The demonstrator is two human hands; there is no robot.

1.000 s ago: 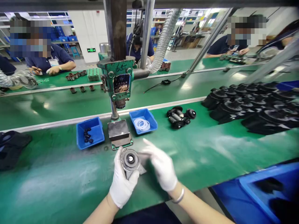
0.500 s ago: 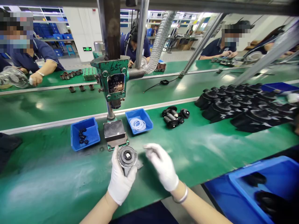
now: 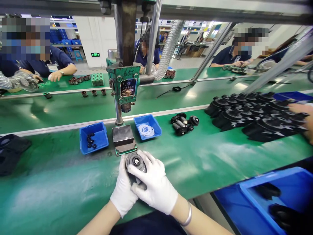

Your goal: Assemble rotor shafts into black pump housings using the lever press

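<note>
A round dark motor-like part is held between my two white-gloved hands, just in front of the press base. My left hand wraps its left side. My right hand grips it from the right, with fingers over its rim and the thumb low. The palms hide its lower portion. Behind it stands the green press with a dark metal block on its base. A blue bin of small black parts sits left of the block, and a blue bin of white rings sits right of it.
Black and metal parts lie right of the bins. Rows of black housings fill the right side, near another person's hand. A dark object lies far left; a large blue crate is lower right. People work across the bench.
My right hand has moved left onto the round part, which has tilted in my grasp. Another person's hand has appeared by the housings at the right. The view has shifted slightly.
</note>
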